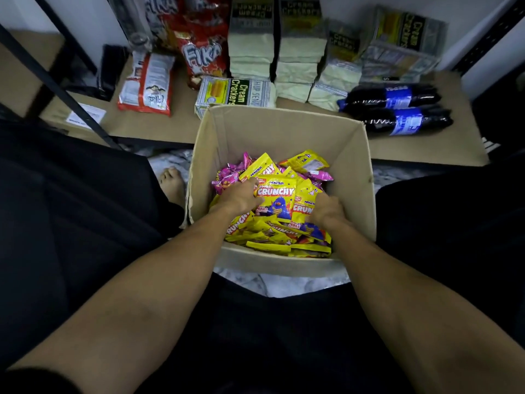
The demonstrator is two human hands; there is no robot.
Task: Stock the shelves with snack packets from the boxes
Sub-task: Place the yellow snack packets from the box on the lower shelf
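Packets filled my feed: a heap of yellow Crunchy packets lay in the open cardboard box, with a few pink packets at the heap's far left. The box stood on the marbled floor between the person's knees, its far wall up against the low shelf board. Both bare arms reached down into it. The left hand was clenched on the top Crunchy packet, fingers over its upper left corner and thumb on its face. The right hand was at that packet's right side with its fingers dug down among the neighbouring packets; I could not tell whether it had actually closed on one. On the shelf board beyond the box I saw a Cream Crackers pack lying flat just behind the box rim, taller Cream Crackers stacks behind it, a red Fika bag and a white and orange bag to the left, and two dark biscuit rolls with blue labels to the right. A bare foot showed just left of the box
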